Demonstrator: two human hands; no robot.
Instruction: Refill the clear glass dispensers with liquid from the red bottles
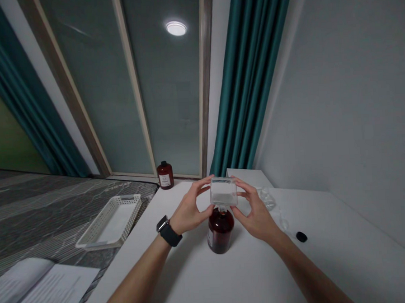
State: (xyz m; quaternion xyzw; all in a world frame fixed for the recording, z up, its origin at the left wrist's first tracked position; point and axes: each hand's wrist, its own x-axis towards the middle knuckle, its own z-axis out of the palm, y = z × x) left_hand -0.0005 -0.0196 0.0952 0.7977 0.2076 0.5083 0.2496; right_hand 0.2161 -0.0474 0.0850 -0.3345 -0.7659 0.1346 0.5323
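A small clear box with white contents is held between both hands, directly above the open neck of a dark amber bottle that stands on the white table. My left hand, with a black watch on the wrist, grips the box's left side with thumb and fingers. On the box's right side my right hand grips it the same way. A black cap lies on the table to the right of the bottle.
A second amber bottle stands by the window sill. A white plastic basket and an open booklet lie on the grey bed at left. Clear plastic items sit behind my right hand. A wall runs along the right.
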